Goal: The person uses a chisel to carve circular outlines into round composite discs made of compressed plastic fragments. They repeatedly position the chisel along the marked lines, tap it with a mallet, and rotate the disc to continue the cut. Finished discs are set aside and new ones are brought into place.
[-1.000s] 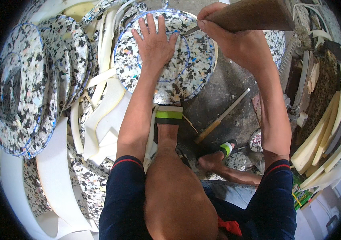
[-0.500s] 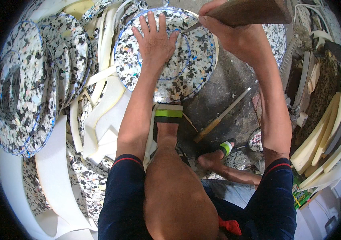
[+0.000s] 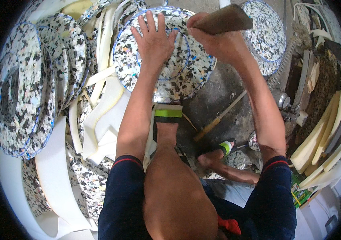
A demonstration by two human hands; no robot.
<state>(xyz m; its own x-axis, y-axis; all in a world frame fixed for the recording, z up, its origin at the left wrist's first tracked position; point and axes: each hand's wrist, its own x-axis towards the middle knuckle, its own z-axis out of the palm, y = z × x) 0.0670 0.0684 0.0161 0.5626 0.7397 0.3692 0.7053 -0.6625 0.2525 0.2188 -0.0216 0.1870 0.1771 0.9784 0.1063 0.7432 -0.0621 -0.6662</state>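
Note:
A round disc of speckled black-and-white foam (image 3: 178,86), with a blue line near its rim and a smaller blue ring inside, lies in front of me. My left hand (image 3: 154,44) is pressed flat on it, fingers spread, its thumb by the inner ring. My right hand (image 3: 214,42) is closed around a knife (image 3: 226,20) above the disc's right side. The knife's broad brown end sticks out to the right of the fist. Its blade is hidden at this moment.
Stacked speckled foam discs (image 3: 22,80) stand at the left beside white foam offcuts (image 3: 106,116). Another disc (image 3: 264,36) lies at the far right. A long tool with a wooden handle (image 3: 207,130) rests on the dark floor. Curved foam strips (image 3: 326,132) lean at the right.
My right hand has moved left and slightly down with the knife, further over the disc. The knife's thin blade, visible before, is now out of sight. My left hand has hardly moved.

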